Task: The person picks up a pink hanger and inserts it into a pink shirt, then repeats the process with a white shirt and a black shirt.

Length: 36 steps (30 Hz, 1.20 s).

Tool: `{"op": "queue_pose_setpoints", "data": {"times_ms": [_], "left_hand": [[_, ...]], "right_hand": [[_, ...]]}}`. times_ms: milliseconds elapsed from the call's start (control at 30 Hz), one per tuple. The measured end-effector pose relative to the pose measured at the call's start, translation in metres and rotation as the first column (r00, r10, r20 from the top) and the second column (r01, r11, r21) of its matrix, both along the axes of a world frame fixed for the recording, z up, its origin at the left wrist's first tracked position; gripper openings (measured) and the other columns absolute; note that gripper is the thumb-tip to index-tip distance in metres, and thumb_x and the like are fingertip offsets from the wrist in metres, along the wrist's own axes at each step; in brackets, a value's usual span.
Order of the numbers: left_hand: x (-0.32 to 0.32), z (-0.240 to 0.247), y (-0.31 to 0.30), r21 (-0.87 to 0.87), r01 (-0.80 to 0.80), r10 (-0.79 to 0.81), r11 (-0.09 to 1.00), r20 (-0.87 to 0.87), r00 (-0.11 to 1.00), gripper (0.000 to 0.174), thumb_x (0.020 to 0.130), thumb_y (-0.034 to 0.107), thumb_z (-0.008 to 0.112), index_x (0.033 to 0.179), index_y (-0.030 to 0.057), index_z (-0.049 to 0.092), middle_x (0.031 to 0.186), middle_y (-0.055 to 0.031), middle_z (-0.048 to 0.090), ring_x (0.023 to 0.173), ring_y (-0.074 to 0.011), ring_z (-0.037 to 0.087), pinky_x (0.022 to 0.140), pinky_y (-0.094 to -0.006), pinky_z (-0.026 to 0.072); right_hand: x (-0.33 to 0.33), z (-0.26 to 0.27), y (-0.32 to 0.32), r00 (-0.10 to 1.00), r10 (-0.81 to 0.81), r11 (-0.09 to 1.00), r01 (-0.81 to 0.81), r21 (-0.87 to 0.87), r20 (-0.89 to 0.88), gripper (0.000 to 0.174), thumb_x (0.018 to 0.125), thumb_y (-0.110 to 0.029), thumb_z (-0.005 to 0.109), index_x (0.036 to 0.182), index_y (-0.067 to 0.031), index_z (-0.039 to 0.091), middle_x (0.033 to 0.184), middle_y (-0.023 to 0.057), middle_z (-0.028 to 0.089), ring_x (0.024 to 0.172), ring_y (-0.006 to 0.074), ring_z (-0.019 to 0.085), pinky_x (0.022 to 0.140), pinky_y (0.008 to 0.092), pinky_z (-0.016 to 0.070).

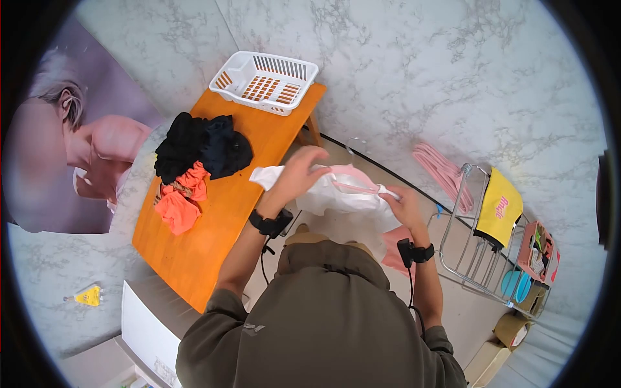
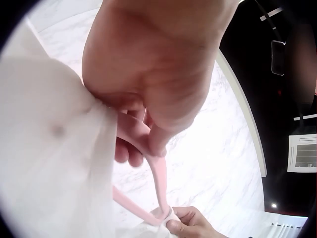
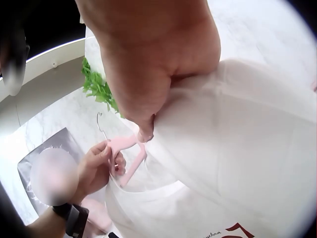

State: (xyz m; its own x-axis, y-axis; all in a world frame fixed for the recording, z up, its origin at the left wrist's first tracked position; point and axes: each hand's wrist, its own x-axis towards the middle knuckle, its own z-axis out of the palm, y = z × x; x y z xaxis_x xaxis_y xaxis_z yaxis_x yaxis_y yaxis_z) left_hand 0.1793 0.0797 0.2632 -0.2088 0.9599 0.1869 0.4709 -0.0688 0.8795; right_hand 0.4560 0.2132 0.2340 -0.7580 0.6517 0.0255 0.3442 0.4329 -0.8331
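A pink clothes hanger (image 1: 352, 180) is partly inside a white shirt (image 1: 317, 199), which hangs in front of the person. The left hand (image 1: 301, 174) pinches the hanger near its metal hook, thumb pressed on the pink bar (image 2: 159, 178) in the left wrist view. At the other end, the right hand (image 1: 406, 208) pinches the shirt's shoulder fabric together with the hanger's tip. Dark red print (image 3: 239, 231) shows low on the shirt in the right wrist view. Cloth hides much of the right fingers there.
An orange wooden table (image 1: 226, 213) at left bears dark clothes (image 1: 200, 145), orange clothes (image 1: 178, 210) and a white plastic basket (image 1: 265, 84). Several pink hangers (image 1: 443, 173) hang on a metal rack (image 1: 466, 258) at right, beside a yellow cloth (image 1: 500, 208).
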Motion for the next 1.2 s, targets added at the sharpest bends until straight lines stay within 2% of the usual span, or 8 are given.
{"op": "queue_pose_setpoints", "data": {"times_ms": [67, 400, 500, 567, 800, 900, 967, 1200], "left_hand": [[-0.021, -0.013, -0.014, 0.211, -0.185, 0.250, 0.960, -0.343, 0.906, 0.042, 0.075, 0.015, 0.077, 0.109, 0.0014, 0.055, 0.108, -0.0141, 0.058, 0.099, -0.0288, 0.057, 0.085, -0.0357, 0.0468], [-0.030, -0.069, -0.035, 0.295, -0.382, 0.478, 0.876, -0.423, 0.770, 0.049, 0.070, 0.018, 0.081, 0.106, 0.0003, 0.052, 0.118, -0.0202, 0.051, 0.108, -0.0387, 0.049, 0.094, -0.0429, 0.0401], [-0.041, -0.071, -0.025, 0.366, -0.478, 0.591, 0.798, -0.322, 0.740, 0.040, 0.074, 0.014, 0.077, 0.103, -0.0003, 0.053, 0.114, -0.0200, 0.053, 0.106, -0.0380, 0.051, 0.089, -0.0415, 0.0426], [-0.054, -0.080, -0.028, 0.204, -0.474, 0.510, 0.856, -0.189, 0.839, 0.027, 0.080, 0.011, 0.071, 0.100, -0.0010, 0.056, 0.102, -0.0212, 0.059, 0.095, -0.0382, 0.057, 0.080, -0.0393, 0.0465], [-0.054, -0.065, -0.041, 0.113, -0.405, 0.420, 0.907, -0.220, 0.880, 0.020, 0.086, 0.014, 0.067, 0.095, -0.0033, 0.061, 0.078, -0.0220, 0.064, 0.070, -0.0380, 0.062, 0.062, -0.0372, 0.0479], [-0.069, -0.057, -0.054, -0.065, -0.403, 0.362, 0.913, -0.326, 0.873, 0.019, 0.086, 0.016, 0.066, 0.087, -0.0032, 0.063, 0.073, -0.0221, 0.062, 0.066, -0.0350, 0.063, 0.058, -0.0376, 0.0468], [-0.082, -0.057, -0.056, 0.118, -0.470, 0.484, 0.875, -0.212, 0.849, 0.017, 0.086, 0.010, 0.064, 0.078, -0.0039, 0.061, 0.064, -0.0151, 0.057, 0.060, -0.0144, 0.056, 0.056, -0.0286, 0.0429], [-0.115, -0.071, -0.072, 0.073, -0.521, 0.525, 0.851, -0.168, 0.834, 0.019, 0.088, 0.011, 0.060, 0.076, -0.0043, 0.057, 0.058, -0.0081, 0.046, 0.056, -0.0111, 0.044, 0.054, -0.0275, 0.0389]], "right_hand": [[0.010, 0.007, 0.005, 0.998, -0.066, 0.998, 0.066, -0.011, -0.004, 0.024, 0.084, -0.018, 0.069, 0.097, 0.0016, 0.068, 0.079, 0.0175, 0.067, 0.066, 0.0212, 0.060, 0.064, 0.0317, 0.0473], [0.028, 0.008, 0.019, 0.986, -0.165, 0.984, 0.167, -0.065, 0.029, 0.027, 0.083, -0.021, 0.070, 0.096, 0.0026, 0.069, 0.076, 0.0174, 0.067, 0.062, 0.0153, 0.054, 0.061, 0.0297, 0.0448], [0.027, 0.005, 0.022, 0.991, -0.131, 0.990, 0.132, -0.059, 0.013, 0.028, 0.083, -0.021, 0.071, 0.097, 0.0032, 0.068, 0.074, 0.0176, 0.066, 0.061, 0.0154, 0.051, 0.060, 0.0301, 0.0440], [0.029, 0.002, 0.024, 0.991, -0.127, 0.990, 0.129, -0.054, 0.029, 0.027, 0.083, -0.021, 0.071, 0.095, 0.0035, 0.068, 0.073, 0.0172, 0.066, 0.060, 0.0154, 0.050, 0.060, 0.0300, 0.0437], [0.039, 0.010, 0.031, 0.983, -0.168, 0.986, 0.169, -0.013, 0.068, 0.027, 0.082, -0.019, 0.072, 0.094, 0.0043, 0.068, 0.073, 0.0158, 0.067, 0.061, 0.0144, 0.050, 0.060, 0.0297, 0.0434], [0.048, 0.010, 0.037, 0.989, -0.151, 0.985, 0.151, -0.079, 0.014, 0.027, 0.081, -0.018, 0.073, 0.094, 0.0055, 0.068, 0.074, 0.0159, 0.067, 0.063, 0.0124, 0.051, 0.061, 0.0291, 0.0442], [0.050, 0.012, 0.038, 0.991, -0.131, 0.991, 0.131, -0.003, 0.033, 0.028, 0.081, -0.017, 0.073, 0.093, 0.0065, 0.067, 0.074, 0.0166, 0.066, 0.066, 0.0105, 0.053, 0.063, 0.0279, 0.0451], [0.057, 0.010, 0.039, 0.987, -0.162, 0.978, 0.159, -0.134, -0.016, 0.031, 0.081, -0.021, 0.074, 0.093, 0.0070, 0.068, 0.079, 0.0129, 0.068, 0.069, 0.0115, 0.055, 0.064, 0.0272, 0.0457]]}}
